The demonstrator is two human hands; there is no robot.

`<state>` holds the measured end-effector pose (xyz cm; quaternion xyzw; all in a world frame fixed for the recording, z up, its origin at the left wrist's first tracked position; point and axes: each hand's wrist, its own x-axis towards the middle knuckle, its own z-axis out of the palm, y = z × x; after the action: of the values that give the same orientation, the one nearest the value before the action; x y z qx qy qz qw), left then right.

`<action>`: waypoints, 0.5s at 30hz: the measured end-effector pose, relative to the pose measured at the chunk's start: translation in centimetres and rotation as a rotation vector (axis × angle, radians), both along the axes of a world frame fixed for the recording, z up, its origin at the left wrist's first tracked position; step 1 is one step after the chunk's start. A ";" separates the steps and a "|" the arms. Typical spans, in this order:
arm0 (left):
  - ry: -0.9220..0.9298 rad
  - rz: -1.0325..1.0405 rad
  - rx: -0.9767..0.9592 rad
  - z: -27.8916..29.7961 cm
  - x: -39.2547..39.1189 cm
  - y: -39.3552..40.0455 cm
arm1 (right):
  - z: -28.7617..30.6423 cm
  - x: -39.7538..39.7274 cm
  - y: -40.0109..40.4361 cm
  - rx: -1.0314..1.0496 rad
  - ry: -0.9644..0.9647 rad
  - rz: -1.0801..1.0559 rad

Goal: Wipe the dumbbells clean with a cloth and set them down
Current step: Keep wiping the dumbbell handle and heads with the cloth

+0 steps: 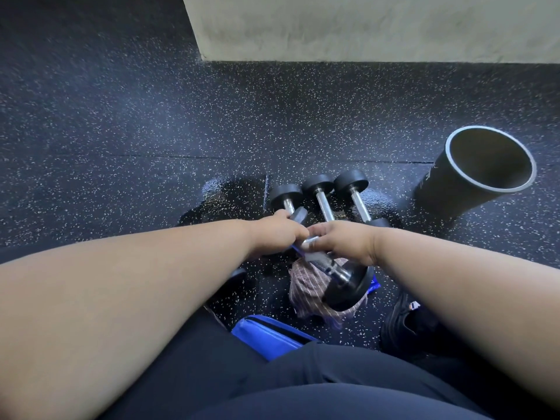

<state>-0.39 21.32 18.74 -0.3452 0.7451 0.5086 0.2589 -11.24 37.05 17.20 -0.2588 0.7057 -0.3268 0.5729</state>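
I hold one dumbbell (339, 277), chrome handle and black round heads, slanted above the floor in the middle of the view. My left hand (272, 234) grips its far end beside the small black head. My right hand (342, 241) is closed over the middle of the handle. A scrap of blue and white material shows between my hands. A brown striped cloth (303, 289) lies bunched under the near head. Three more dumbbells (319, 189) lie side by side on the floor just beyond my hands.
The floor is black speckled rubber (151, 131), wet and shiny around the dumbbells. A black open cylinder bin (448, 192) stands at the right. A pale wall base (363, 28) runs along the back. A blue pad (266, 331) and a black shoe (400, 322) sit near my legs.
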 end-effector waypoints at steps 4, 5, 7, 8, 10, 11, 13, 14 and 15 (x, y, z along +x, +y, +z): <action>0.000 -0.032 -0.038 0.0 0.2 -0.1 | 0.5 -0.9 0.1 0.071 0.188 0.209; 0.002 -0.036 -0.042 0.0 0.2 -0.1 | 0.4 -1.1 0.0 0.096 0.246 0.282; 0.006 -0.046 -0.046 -0.1 0.1 -0.3 | 0.1 -1.2 -0.2 0.135 0.298 0.377; 0.004 -0.049 -0.046 -0.1 0.1 -0.3 | 0.0 -1.3 -0.2 0.152 0.305 0.397; -0.004 -0.052 -0.044 -0.2 0.0 -0.4 | 0.1 -1.5 -0.1 0.214 0.342 0.457; -0.006 -0.055 -0.043 -0.2 0.0 -0.4 | 0.0 -1.6 0.0 0.250 0.370 0.490; -0.010 -0.059 -0.030 -0.2 0.0 -0.5 | -0.2 -1.7 0.4 0.314 0.412 0.564; -0.010 -0.062 -0.020 -0.2 -0.1 -0.5 | -0.2 -1.8 0.6 0.333 0.431 0.602; -0.008 -0.063 -0.013 -0.3 -0.1 -0.6 | -0.3 -1.8 0.8 0.346 0.453 0.632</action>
<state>-0.49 20.75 18.49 -0.3254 0.7579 0.4937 0.2758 -13.07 37.88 16.86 -0.4277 0.7442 0.0531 0.5103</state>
